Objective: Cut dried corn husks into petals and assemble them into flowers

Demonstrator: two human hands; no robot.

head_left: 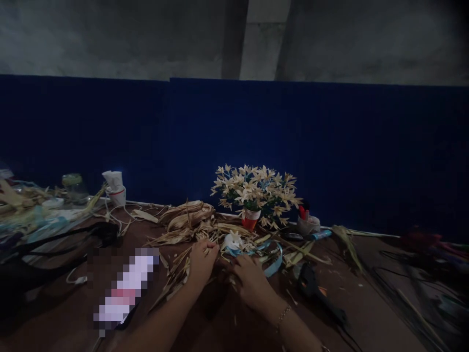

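Note:
My left hand (204, 256) rests at the front of a heap of dry corn husks (188, 220), its fingers curled together; anything in them is hidden. To its right, my right hand (251, 278) reaches low over the tabletop with bent fingers. Those fingertips are dark and blurred, close to a small pale scrap. Just beyond both hands sits a small round white object (233, 240) with a pale flower shape on top. Light blue ribbon (274, 261) curls beside it. Behind stands a red and white pot (251, 219) holding many cream husk-like flowers (256, 188).
A black glue gun (318, 293) lies at right with its cord. A blurred-out phone (126, 293) lies at left. Farther left are a black bag-like item (44, 254), a jar (73, 188) and a white wrapped cup (116, 188). A blue panel (234, 127) borders the back.

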